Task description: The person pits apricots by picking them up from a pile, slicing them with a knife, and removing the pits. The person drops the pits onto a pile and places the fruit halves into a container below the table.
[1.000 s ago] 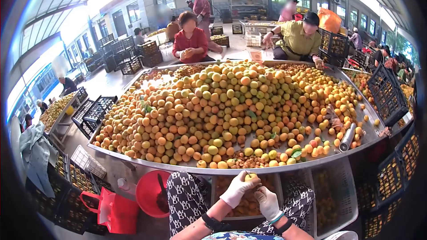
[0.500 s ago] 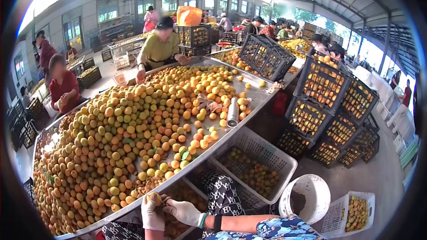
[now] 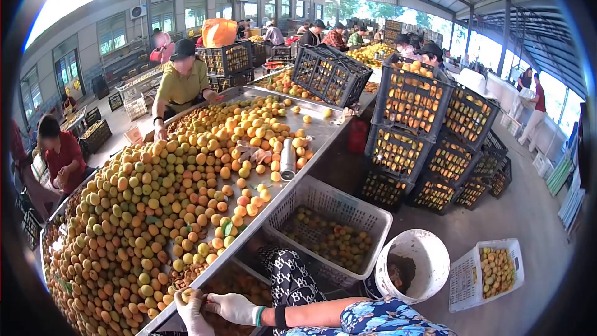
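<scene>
Below, both gloved hands [image 3: 211, 305] grip one apricot [image 3: 186, 295]; white crate [image 3: 367, 214] (apricots inside) sits beside.

Gloved hands [image 3: 214, 308] (both) on apricot [image 3: 186, 295]

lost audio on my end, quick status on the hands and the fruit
Left hand and right hand, both gloved, closed together on one apricot at table edge. Apricot heap close on the left. White crate beside the knee.

A roofed, open-sided shed with a concrete floor [image 3: 528, 211], windowed back wall [image 3: 118, 28] and bright daylight.
</scene>
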Action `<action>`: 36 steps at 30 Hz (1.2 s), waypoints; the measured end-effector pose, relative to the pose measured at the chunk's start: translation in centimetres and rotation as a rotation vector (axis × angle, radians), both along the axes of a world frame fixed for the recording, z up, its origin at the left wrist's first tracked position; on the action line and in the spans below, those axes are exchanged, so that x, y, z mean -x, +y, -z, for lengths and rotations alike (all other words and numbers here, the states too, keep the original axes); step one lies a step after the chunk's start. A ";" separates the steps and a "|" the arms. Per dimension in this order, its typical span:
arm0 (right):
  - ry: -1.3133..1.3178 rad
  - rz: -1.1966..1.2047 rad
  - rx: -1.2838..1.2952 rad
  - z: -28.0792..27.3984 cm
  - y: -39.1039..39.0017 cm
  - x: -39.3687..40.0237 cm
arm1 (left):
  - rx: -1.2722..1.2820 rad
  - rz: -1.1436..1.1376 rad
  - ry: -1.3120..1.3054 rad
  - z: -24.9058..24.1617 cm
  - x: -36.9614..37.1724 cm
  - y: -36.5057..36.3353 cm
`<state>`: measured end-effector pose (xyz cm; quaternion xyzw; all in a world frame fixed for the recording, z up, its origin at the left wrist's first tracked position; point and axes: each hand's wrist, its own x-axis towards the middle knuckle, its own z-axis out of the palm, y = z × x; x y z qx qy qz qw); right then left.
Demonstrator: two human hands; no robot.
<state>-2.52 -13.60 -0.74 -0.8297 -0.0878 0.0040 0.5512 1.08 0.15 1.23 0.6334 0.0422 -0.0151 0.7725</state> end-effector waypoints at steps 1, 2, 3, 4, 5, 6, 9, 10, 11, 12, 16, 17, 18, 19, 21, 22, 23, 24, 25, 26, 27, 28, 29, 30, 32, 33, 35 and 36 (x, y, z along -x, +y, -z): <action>0.012 0.017 -0.008 -0.2 0.1 0.3 | -0.038 -0.017 -0.040 0.2 -0.1 -0.4; 0.015 0.029 0.007 -0.4 -0.2 0.4 | -0.075 -0.034 -0.079 0.4 -0.3 -0.8; 0.020 0.039 0.022 -0.6 -0.6 0.4 | -0.113 -0.054 -0.116 0.5 -0.3 -0.9; 0.031 0.037 0.032 -0.6 -0.5 0.6 | -0.090 -0.050 -0.071 -1.1 0.0 -1.5; -0.045 0.048 -0.020 1.8 -0.1 0.0 | -0.036 -0.044 -0.078 0.2 -0.5 -1.1; -0.167 0.020 -0.099 0.4 -0.7 0.7 | 0.084 -0.012 -0.019 -3.0 0.7 -2.3; -0.308 0.078 -0.038 -0.6 -1.7 0.7 | 0.117 0.113 -0.014 -3.9 1.2 -2.0; -0.285 0.092 -0.203 -2.0 -1.8 1.0 | 0.117 0.162 -0.010 -3.7 1.1 -1.6; -0.276 0.089 -0.227 -2.1 -1.6 1.0 | 0.080 0.166 0.008 -3.4 1.0 -1.1; -0.159 0.088 -0.396 -1.7 -1.0 1.2 | 0.144 0.191 0.018 -3.5 1.0 -0.9; -0.056 0.056 -0.199 -2.7 -1.8 1.4 | 0.282 0.240 0.070 -3.9 1.2 -0.8; -0.093 0.055 -0.252 -2.3 -1.6 1.3 | 0.261 0.211 0.046 -3.6 1.1 -0.9; -0.138 0.069 -0.294 -2.1 -1.3 1.2 | 0.249 0.198 0.018 -3.2 1.1 -0.8; -0.196 0.068 -0.209 -2.5 -1.0 1.0 | 0.026 0.132 -0.016 -3.1 1.2 -0.4; -0.267 -0.031 0.410 -3.0 -1.4 1.0 | 0.091 0.107 0.086 -4.2 1.5 -0.9; -0.299 0.009 0.217 -2.4 -1.2 1.0 | 0.104 0.132 0.083 -2.2 1.0 -0.3; -0.368 0.031 0.231 -0.7 -1.0 0.9 | 0.289 0.032 0.102 0.1 0.7 -0.4; -0.120 0.088 0.104 -2.0 -0.5 1.0 | 0.350 -0.031 0.111 2.4 0.1 -0.4; -0.119 0.103 0.058 -0.4 0.0 0.2 | 0.491 0.094 0.061 4.0 -0.9 0.3; -0.020 0.102 0.135 -1.3 -0.3 0.5 | 0.241 0.026 0.240 0.7 0.0 -0.5; -0.169 0.214 0.221 -2.0 0.7 0.8 | 0.208 -0.051 0.236 0.2 0.4 -1.1; -0.169 0.270 0.184 -2.4 0.7 0.9 | 0.119 -0.062 0.203 0.7 0.0 -1.3; -0.168 0.266 0.199 -2.6 0.5 1.1 | 0.137 -0.092 0.229 0.9 -0.3 -1.9; -0.162 0.263 0.213 -2.8 0.3 1.2 | 0.152 -0.121 0.260 0.9 -0.7 -2.4; -0.151 0.257 0.225 -3.0 0.3 1.1 | 0.135 -0.145 0.281 1.7 -1.2 -2.6; -0.148 0.264 0.230 -2.7 0.4 1.0 | 0.126 -0.147 0.277 2.9 -1.7 -2.2; -0.145 0.279 0.240 -2.3 0.6 0.7 | 0.102 -0.162 0.266 5.3 -3.2 -1.6; -0.142 0.288 0.247 -2.3 0.6 0.6 | 0.087 -0.174 0.262 6.0 -3.6 -1.6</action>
